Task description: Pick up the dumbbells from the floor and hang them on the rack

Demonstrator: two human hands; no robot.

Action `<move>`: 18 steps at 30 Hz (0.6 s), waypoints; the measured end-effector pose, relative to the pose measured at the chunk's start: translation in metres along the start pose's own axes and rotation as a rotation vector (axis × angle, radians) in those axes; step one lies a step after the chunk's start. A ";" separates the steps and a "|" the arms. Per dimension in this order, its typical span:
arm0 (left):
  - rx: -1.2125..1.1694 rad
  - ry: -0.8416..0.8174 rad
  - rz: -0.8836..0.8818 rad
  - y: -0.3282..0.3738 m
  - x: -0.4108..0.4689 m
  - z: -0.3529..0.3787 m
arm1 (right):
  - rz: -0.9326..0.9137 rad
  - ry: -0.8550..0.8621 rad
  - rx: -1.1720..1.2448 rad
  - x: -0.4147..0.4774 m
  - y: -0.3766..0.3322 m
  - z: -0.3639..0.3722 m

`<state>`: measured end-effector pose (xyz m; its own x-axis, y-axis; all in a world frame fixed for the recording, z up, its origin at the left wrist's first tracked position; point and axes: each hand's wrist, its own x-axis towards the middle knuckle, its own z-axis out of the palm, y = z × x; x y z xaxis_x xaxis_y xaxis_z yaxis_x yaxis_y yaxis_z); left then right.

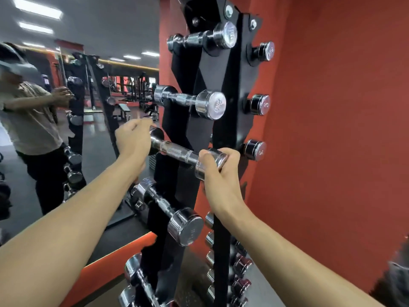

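I've got my right hand [213, 165] wrapped round the chrome dumbbell's [177, 151] near head, left hand [134, 138] curled at its far head, levelling it onto the black rack [221, 129].

Both forearms are bare, with no sleeves, gloves or jewellery visible.

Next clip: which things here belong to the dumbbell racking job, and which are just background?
Part of the job:
- chrome dumbbell being set in place, right hand on its near head, left hand at its far end
- black rack
- dumbbells already hung above and below

Background:
- wall mirror
- red wall
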<state>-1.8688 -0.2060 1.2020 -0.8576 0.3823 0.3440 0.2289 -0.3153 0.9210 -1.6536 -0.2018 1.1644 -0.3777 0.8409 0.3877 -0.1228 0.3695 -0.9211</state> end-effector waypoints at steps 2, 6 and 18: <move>-0.019 0.018 -0.038 -0.003 0.007 0.001 | 0.002 0.002 -0.026 0.002 0.002 0.007; -0.024 -0.015 -0.116 -0.012 0.020 0.005 | 0.039 0.017 -0.021 0.008 0.009 0.021; 0.045 -0.230 -0.154 -0.055 0.050 0.022 | 0.036 0.190 -0.178 0.016 0.026 0.044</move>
<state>-1.9147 -0.1507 1.1724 -0.7578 0.6117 0.2269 0.1285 -0.2011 0.9711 -1.7035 -0.1963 1.1446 -0.1979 0.9076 0.3702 0.0574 0.3877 -0.9200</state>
